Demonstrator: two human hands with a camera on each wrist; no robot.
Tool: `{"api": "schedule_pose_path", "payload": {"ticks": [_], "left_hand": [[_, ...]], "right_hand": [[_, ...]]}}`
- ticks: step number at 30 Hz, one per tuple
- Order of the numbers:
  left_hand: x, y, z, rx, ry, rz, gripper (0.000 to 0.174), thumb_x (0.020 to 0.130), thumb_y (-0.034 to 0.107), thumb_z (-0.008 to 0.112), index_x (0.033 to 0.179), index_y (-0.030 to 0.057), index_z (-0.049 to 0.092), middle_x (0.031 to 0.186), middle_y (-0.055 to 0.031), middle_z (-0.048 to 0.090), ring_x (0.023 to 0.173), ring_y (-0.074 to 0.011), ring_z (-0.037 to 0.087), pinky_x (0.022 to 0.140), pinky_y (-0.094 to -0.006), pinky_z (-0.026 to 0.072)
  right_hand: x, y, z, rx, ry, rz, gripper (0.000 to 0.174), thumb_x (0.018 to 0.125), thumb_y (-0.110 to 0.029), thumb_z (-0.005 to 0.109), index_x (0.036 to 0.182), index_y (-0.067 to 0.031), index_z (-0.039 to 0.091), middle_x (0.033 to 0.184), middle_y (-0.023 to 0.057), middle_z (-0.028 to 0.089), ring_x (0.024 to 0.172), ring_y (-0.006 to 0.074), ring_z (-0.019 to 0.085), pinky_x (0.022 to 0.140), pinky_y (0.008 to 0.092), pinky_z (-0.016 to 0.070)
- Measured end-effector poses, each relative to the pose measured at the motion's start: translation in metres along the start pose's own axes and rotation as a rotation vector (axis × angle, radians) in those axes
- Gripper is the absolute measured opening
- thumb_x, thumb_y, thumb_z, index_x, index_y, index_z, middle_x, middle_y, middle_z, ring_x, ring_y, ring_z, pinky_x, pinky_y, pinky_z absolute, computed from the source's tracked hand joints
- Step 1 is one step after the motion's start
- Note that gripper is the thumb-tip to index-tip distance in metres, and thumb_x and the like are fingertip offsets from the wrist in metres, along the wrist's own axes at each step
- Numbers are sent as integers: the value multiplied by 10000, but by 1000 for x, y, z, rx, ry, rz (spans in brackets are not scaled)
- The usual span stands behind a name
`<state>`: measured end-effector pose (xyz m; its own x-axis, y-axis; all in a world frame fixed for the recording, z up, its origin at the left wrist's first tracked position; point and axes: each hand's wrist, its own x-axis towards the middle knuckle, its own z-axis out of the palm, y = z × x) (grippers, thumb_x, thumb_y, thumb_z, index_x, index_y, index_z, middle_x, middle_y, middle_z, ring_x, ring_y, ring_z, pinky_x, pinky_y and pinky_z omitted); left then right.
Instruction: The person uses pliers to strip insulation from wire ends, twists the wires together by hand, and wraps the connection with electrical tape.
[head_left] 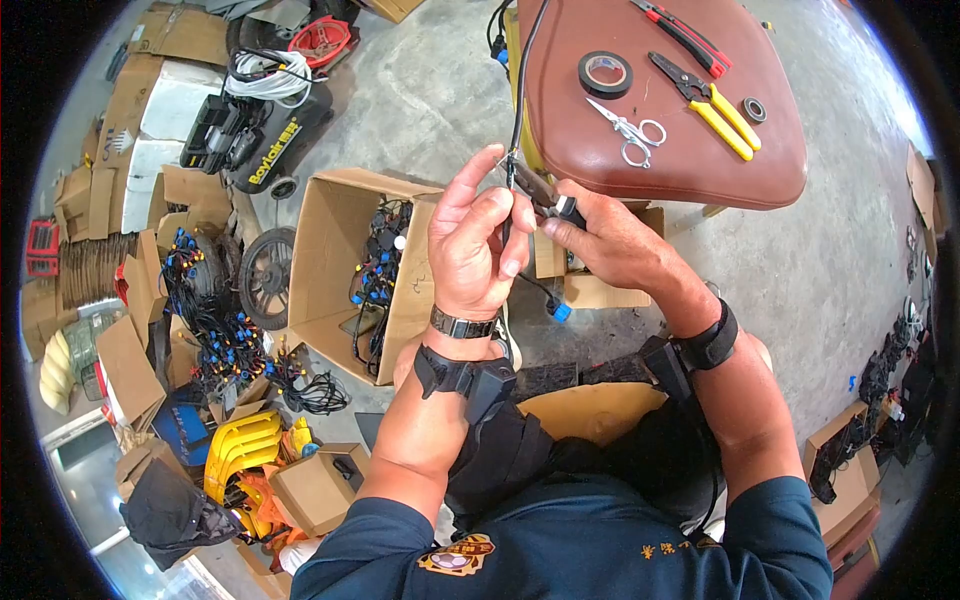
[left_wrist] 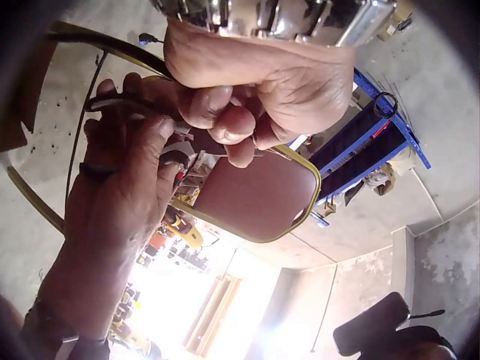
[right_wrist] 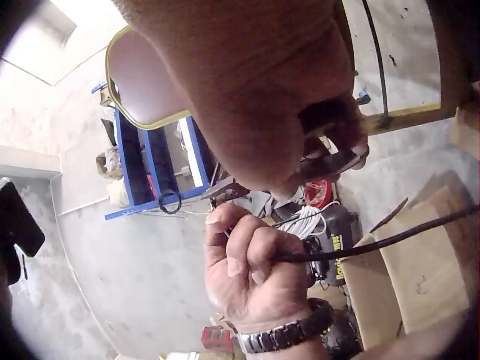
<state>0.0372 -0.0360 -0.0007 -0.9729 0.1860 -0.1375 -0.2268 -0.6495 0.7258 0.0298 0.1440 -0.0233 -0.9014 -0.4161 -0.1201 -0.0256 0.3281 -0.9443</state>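
Observation:
In the head view, the left hand pinches a black cable near its stripped end, above the box. The right hand grips a dark-handled tool, its metal jaws at the cable beside the left fingertips. The right wrist view shows the cable running into the left hand, with the right hand around the tool's dark handles. Seen from the left wrist, both hands meet; fine wires stick out by the left fingertips.
A brown padded seat holds black tape, small scissors, yellow-handled strippers and red-handled pliers. An open cardboard box with connectors stands below left. A compressor and heaped cable bundles are at the left.

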Motion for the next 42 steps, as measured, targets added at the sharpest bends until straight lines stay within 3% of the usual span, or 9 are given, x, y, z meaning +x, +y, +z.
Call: {"api": "schedule_pose_path", "payload": {"ticks": [10, 13, 19, 22, 25, 28, 34, 42], "left_hand": [[1, -1, 1, 26, 25, 17, 408, 946, 50, 522, 1350, 12, 483, 790, -155, 653, 423, -116, 472, 390, -215, 377], [1, 0, 1, 23, 25, 23, 405, 945, 49, 523, 1346, 12, 488, 791, -156, 656, 422, -116, 470, 389, -216, 371], [1, 1, -3, 16, 27, 37, 405, 940, 46, 526, 1341, 7, 491, 793, -156, 657, 425, -117, 473, 391, -215, 370], [2, 1, -5, 22, 17, 49, 407, 937, 45, 532, 1339, 6, 492, 790, -154, 657, 427, -116, 476, 391, -215, 372], [2, 0, -2, 33, 32, 50, 407, 933, 42, 538, 1336, 5, 496, 787, -151, 658, 431, -113, 479, 390, -211, 370], [4, 1, -5, 87, 44, 50, 392, 952, 51, 509, 1343, 31, 500, 801, -146, 655, 423, -118, 480, 386, -222, 380], [2, 1, -3, 177, 83, 40, 379, 957, 46, 508, 1335, 30, 509, 806, -151, 662, 424, -115, 480, 387, -219, 378], [3, -2, 0, 242, 111, 21, 376, 945, 41, 526, 1319, 13, 516, 797, -150, 661, 431, -108, 475, 394, -212, 371]], "right_hand": [[-3, 1, 8, 45, 18, 15, 276, 920, -164, 618, 1086, 38, 532, 911, 279, 611, 909, 413, 614, 794, 449, 459], [-4, 5, 15, 95, 60, -78, 293, 924, -173, 608, 1097, 47, 521, 922, 299, 610, 932, 440, 612, 799, 452, 462], [-7, -6, 12, 102, 27, -14, 311, 927, -185, 601, 1086, 68, 514, 892, 314, 603, 903, 477, 603, 774, 468, 470], [-5, -1, 15, 40, 61, -31, 330, 922, -198, 610, 1094, 69, 517, 847, 308, 609, 875, 472, 615, 749, 474, 474], [-6, -8, 5, 38, -42, 85, 332, 913, -205, 619, 1098, 57, 533, 805, 297, 617, 853, 470, 621, 733, 484, 474], [-7, 0, 3, -91, 31, -50, 322, 908, -211, 621, 1090, 45, 551, 782, 286, 623, 839, 466, 622, 723, 494, 473], [-12, -6, -8, -201, 115, 48, 327, 903, -228, 619, 1084, 38, 560, 817, 291, 629, 872, 467, 619, 748, 503, 473], [-20, -9, -17, -321, 175, -51, 317, 887, -214, 613, 1069, 44, 576, 890, 281, 643, 920, 456, 613, 799, 508, 469]]}}
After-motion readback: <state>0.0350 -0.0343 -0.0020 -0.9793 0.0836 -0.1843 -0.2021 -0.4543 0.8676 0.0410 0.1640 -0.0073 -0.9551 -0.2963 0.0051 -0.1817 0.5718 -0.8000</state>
